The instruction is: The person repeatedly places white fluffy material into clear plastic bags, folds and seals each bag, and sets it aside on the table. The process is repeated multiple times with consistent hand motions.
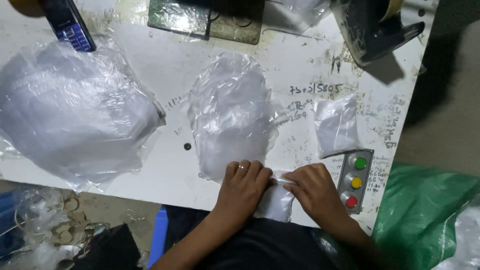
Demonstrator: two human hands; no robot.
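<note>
both hands [280,187] on bag [276,200] at table edge [165,192]

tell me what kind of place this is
Probably a small packing workshop. On the scuffed white worktable are piles of clear plastic bags, a control box with green, yellow and red buttons, and both hands, left hand and right hand, grip a small white packet.

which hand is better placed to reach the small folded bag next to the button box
Right. The right hand lies just below the small folded bag and beside the button box; the left hand is farther over.
</note>
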